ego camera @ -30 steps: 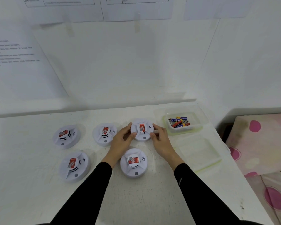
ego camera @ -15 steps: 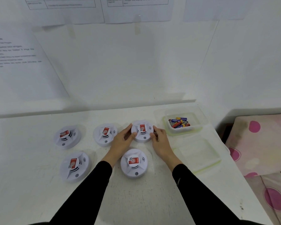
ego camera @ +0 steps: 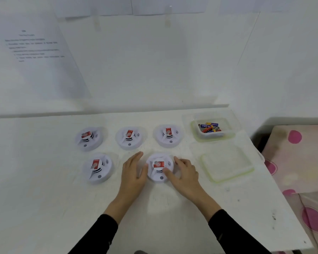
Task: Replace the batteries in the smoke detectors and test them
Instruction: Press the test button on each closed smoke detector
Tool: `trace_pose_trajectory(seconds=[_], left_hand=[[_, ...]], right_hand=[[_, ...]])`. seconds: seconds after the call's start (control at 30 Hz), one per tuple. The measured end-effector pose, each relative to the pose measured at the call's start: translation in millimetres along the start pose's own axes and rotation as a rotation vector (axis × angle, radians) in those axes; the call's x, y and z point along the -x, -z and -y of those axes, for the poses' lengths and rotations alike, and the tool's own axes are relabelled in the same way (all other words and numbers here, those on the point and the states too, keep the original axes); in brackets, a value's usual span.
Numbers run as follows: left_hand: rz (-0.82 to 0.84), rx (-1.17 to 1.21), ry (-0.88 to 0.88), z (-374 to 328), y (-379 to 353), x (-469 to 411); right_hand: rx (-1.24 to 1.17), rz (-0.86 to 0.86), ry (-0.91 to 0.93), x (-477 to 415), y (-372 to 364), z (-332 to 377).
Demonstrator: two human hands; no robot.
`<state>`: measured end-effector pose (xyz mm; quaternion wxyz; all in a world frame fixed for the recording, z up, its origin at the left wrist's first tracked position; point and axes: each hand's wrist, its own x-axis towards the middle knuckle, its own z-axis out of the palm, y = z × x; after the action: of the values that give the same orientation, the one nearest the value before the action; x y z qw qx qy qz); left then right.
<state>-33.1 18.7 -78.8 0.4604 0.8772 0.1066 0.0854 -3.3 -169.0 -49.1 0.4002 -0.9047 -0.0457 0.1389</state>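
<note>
Several white round smoke detectors with red labels lie on the white table (ego camera: 44, 198): three in a back row (ego camera: 89, 138) (ego camera: 129, 137) (ego camera: 169, 135) and two in front. My hands flank the front right smoke detector (ego camera: 159, 167). My left hand (ego camera: 134, 173) lies at its left side with fingers straight and the thumb against its rim. My right hand (ego camera: 184, 174) grips its right side, thumb on top and fingers curled at the rim. The front left detector (ego camera: 97, 168) stands untouched.
A clear plastic box (ego camera: 212, 130) with several batteries sits at the back right. Its clear lid (ego camera: 228, 165) lies flat in front of it, right of my right hand. The table's right edge borders a pink spotted cloth (ego camera: 301, 162). Papers hang on the wall.
Both hands left the back right detector and came toward me onto the front right detector. The view tilted downward.
</note>
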Motion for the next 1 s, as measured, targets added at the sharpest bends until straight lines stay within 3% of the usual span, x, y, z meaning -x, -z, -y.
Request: trace_pose_trajectory(seconds=[0.13,0.47,1.0], left_hand=[[0.056,-0.175,-0.049,5.7,-9.1,7.9],[0.069,0.232,-0.026,-2.2,-1.8,29.9],[0.010,0.301,-0.017,-12.3,3.0,35.0]], right_hand=[[0.047,-0.009,0.057,12.7,-7.8,-0.9],[-0.234,-0.052,0.120,24.8,-9.7,-7.4],[-0.197,-0.048,0.120,27.5,-7.7,-0.5]])
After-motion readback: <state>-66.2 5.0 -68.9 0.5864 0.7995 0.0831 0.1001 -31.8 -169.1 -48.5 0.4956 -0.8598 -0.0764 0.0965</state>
